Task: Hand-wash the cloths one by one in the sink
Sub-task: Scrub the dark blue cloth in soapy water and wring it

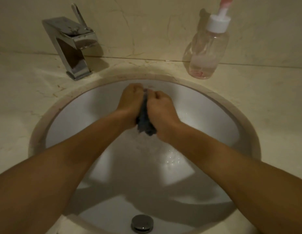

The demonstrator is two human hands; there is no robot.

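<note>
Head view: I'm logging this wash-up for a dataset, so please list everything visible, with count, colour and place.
sink: one, white bowl, set into the countertop
countertop: one, cream marble, around the sink
wall: one, cream marble, behind the countertop
tap: one, chrome, on the countertop at the back left
pump bottle: one, clear with pinkish liquid and a white and pink pump, on the countertop at the back right
drain plug: one, chrome, in the bowl at the picture's bottom edge
cloth: one, dark blue-grey, bunched between the hands over the bowl
left hand: one, grips the cloth's left side
right hand: one, grips the cloth's right side
</note>
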